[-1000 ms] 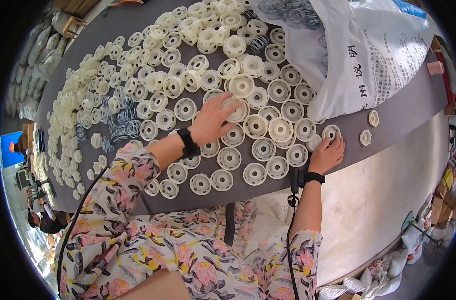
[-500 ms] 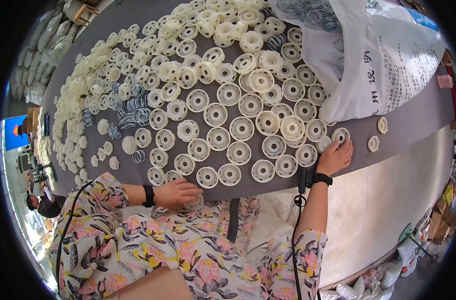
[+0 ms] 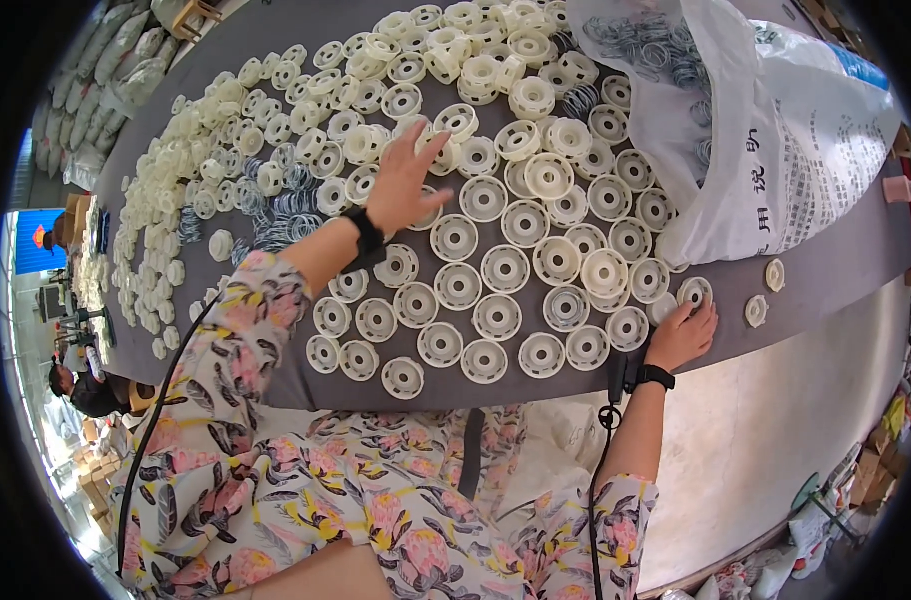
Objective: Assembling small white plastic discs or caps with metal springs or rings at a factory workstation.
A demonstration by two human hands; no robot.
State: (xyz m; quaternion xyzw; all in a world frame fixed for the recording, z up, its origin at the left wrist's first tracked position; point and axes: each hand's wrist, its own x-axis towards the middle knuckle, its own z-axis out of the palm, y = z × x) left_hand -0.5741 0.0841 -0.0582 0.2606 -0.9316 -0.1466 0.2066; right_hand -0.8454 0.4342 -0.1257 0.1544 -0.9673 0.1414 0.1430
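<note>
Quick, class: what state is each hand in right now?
Left hand: open, fingers spread among pale round parts.
Right hand: fingers at another round part; whether closed on it cannot be told.

A workroom seen from above through a round, dark-rimmed lens. A large grey desk (image 3: 826,290) fills the middle, its edges bowed by the lens. To its lower right lies a pale, lightly stained floor (image 3: 736,440), bordered at the far right by cardboard boxes (image 3: 869,478) and white sacks (image 3: 806,540). At upper left, plump pale bags (image 3: 96,70) are piled near a small piece of wooden furniture (image 3: 198,15). Bright white light washes the left edge, around a blue panel (image 3: 28,255) bearing a red mark.
</note>
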